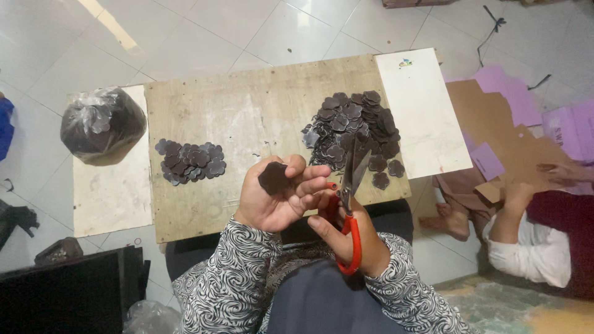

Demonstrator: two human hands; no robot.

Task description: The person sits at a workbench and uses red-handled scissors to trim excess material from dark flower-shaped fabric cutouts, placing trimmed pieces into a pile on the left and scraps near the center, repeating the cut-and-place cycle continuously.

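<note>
My left hand (278, 198) holds a dark brown flower-shaped piece (273, 177) between thumb and fingers, above the near edge of a wooden board (247, 111). Just right of it, my right hand (349, 238) grips red-handled scissors (350, 204) with the blades pointing up and slightly apart. A small pile of the same dark pieces (190, 162) lies on the board's left part. A larger heap of them (356, 133) lies on its right part, behind the scissor blades.
A clear plastic bag of dark pieces (102, 124) sits on a white panel (111, 192) at the left. Another white panel (424, 111) lies right of the board. Another person (532, 229) sits at the right among brown and purple cardboard sheets (501, 117).
</note>
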